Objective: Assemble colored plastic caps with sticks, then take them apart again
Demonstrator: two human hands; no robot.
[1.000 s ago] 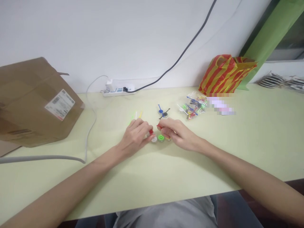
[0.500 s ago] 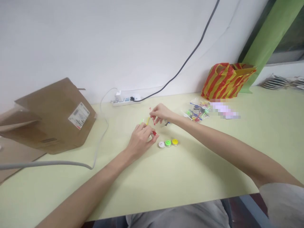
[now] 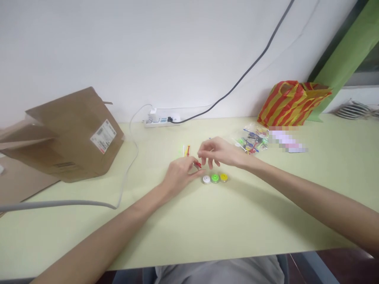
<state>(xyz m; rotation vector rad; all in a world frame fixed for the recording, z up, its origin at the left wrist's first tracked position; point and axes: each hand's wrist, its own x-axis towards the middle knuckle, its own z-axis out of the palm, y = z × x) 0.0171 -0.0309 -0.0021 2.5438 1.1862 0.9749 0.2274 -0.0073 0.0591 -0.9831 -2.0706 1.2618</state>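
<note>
My left hand (image 3: 180,175) rests on the pale green table (image 3: 207,221) with its fingers pinched on a small red piece (image 3: 197,164). My right hand (image 3: 220,152) hovers just right of it, fingers spread and curled, holding nothing that I can see. Three small discs lie in a row in front of the hands: white (image 3: 206,179), green (image 3: 214,178) and yellow (image 3: 224,177). Thin yellow, white and red sticks (image 3: 185,150) lie just behind my left hand.
A clear bag of coloured plastic parts (image 3: 251,140) lies right of my right hand. A brown cardboard box (image 3: 68,136) stands at the left. A white power strip (image 3: 161,118) and cables run along the wall. A red-and-yellow striped bag (image 3: 288,102) stands at the back right.
My right hand, which held a red stick behind the left hand half a second ago, has come back beside the left hand with its fingers apart. The left hand kept its red piece.
</note>
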